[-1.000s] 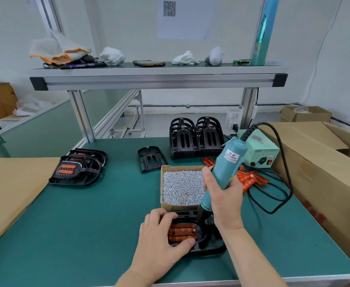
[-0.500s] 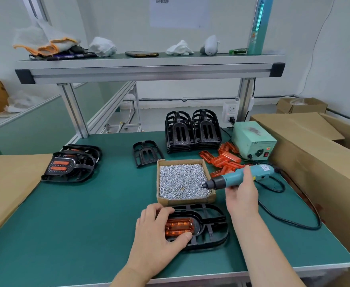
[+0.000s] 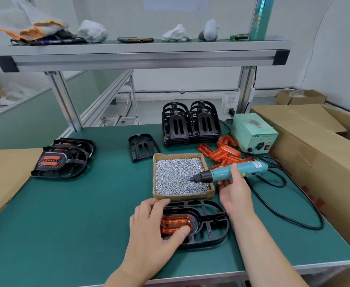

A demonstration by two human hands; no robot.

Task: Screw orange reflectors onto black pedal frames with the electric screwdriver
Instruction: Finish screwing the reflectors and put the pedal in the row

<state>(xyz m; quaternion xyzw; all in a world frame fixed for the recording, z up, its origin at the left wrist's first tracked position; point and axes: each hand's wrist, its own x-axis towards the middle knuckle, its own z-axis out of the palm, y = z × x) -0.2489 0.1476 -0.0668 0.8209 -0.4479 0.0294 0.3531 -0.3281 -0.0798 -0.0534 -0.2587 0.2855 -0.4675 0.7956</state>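
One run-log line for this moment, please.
left hand holds reflector on pedal frame | right hand grips screwdriver, bit over screw box

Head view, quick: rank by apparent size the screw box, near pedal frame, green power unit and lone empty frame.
1-2. Screw box and near pedal frame: alike; frame is closer and partly under the left hand, so unranked.
3. Green power unit.
4. Lone empty frame.
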